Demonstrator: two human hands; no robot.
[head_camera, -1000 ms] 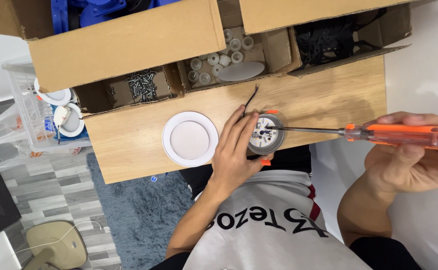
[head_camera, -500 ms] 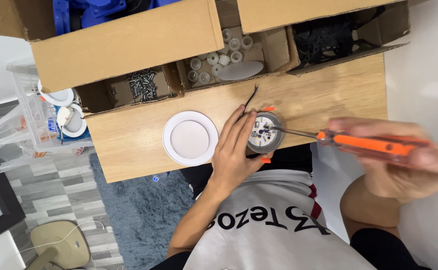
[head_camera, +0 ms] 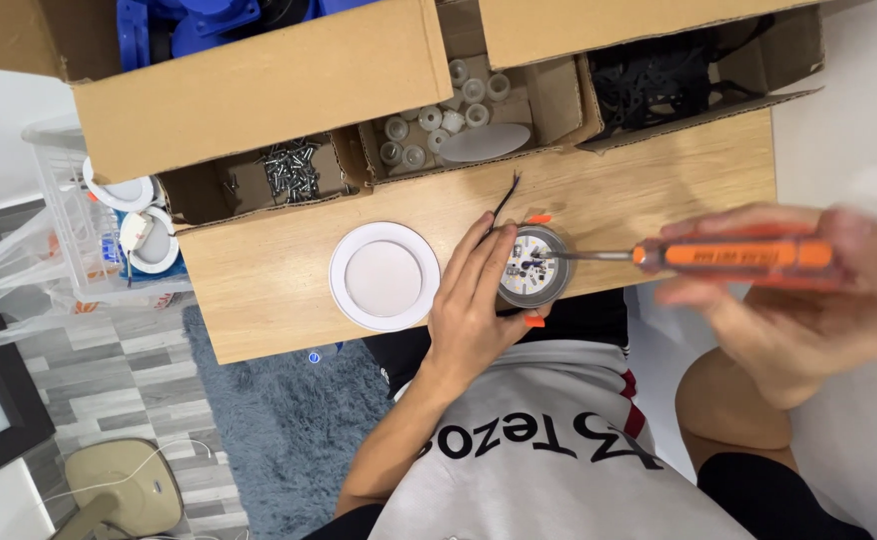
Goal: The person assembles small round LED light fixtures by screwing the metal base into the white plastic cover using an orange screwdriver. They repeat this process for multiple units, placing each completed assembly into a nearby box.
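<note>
My left hand (head_camera: 471,305) rests on the wooden table (head_camera: 259,290) and grips a small round lamp unit (head_camera: 533,266) with a circuit board face, orange clips and a black wire. My right hand (head_camera: 809,300), blurred, holds an orange-handled screwdriver (head_camera: 734,254) sideways. Its metal tip touches the circuit board from the right. A white round lamp cover (head_camera: 385,276) lies flat just left of my left hand.
Open cardboard boxes line the table's far edge: one with screws (head_camera: 292,170), one with small white round parts (head_camera: 439,115), one with black parts (head_camera: 659,75). A clear plastic basket (head_camera: 109,235) with white lamp rings hangs at the left. A grey rug (head_camera: 269,430) lies below.
My right hand with the screwdriver has drawn back a little to the right and is blurred by motion; the tip stays at the lamp unit. My left hand has not moved.
</note>
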